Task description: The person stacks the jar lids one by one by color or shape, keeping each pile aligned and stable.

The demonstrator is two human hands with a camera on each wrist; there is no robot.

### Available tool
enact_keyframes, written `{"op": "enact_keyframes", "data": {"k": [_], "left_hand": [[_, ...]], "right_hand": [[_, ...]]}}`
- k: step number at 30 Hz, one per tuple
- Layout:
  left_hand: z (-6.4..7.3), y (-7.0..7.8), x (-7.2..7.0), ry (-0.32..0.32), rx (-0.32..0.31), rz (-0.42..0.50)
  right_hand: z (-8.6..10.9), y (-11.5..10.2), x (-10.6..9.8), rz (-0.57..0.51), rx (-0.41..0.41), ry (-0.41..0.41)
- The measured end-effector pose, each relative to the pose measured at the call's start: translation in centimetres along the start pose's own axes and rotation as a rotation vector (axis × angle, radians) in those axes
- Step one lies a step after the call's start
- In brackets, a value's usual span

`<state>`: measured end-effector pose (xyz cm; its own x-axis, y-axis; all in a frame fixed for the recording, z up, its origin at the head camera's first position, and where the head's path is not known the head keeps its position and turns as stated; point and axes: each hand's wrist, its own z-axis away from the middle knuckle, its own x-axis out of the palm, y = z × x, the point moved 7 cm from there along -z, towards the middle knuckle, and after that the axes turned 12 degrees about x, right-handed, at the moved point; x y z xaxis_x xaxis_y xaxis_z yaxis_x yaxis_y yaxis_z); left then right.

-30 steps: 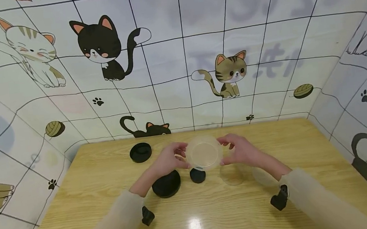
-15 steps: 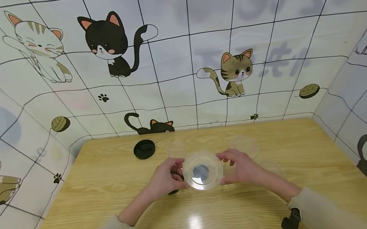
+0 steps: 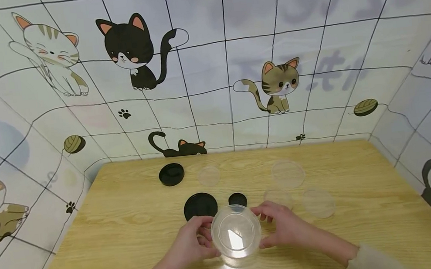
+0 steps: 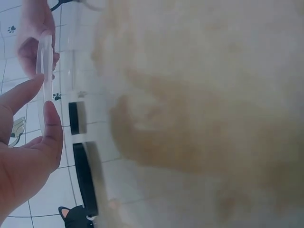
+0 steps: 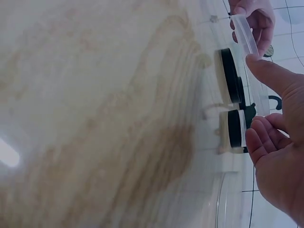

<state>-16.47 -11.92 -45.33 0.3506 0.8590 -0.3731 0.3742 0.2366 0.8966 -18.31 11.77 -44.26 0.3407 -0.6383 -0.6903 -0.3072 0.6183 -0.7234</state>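
Clear lid: where is it held?

"Above the table, at the lower centre of the frame, just below the small black disc."

"And the fingers?"

"By the left hand and right hand, curved and half spread, opposite edges are gripped between thumb and fingers."

"How should it be steadied?"

"Level, ideally, with light, even pressure, so the thin rim is not bent."

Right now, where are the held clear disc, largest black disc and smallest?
Held clear disc [image 3: 236, 232], head view: flat middle.
Largest black disc [image 3: 200, 205], head view: upper surface.
Smallest black disc [image 3: 237, 199], head view: upper surface.
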Motion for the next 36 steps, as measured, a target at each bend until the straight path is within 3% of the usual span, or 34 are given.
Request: {"op": "enact_keyframes", "data": {"k": [10, 19, 29, 36], "left_hand": [[1.8, -0.8, 0.8, -0.008, -0.044, 0.026], [2.5, -1.1, 0.5, -0.002, -0.042, 0.012], [2.8, -1.6, 0.5, -0.009, -0.041, 0.029], [3.0, -1.7, 0.6, -0.014, -0.045, 0.019]], "right_hand": [[0.7, 0.1, 1.7, -0.012, -0.033, -0.045], [0.7, -0.1, 2.7, -0.064, -0.057, -0.065], [0.7, 0.3, 3.7, -0.072, 0.001, -0.070], [0.8, 0.1, 3.6, -0.091, -0.038, -0.075]]}}
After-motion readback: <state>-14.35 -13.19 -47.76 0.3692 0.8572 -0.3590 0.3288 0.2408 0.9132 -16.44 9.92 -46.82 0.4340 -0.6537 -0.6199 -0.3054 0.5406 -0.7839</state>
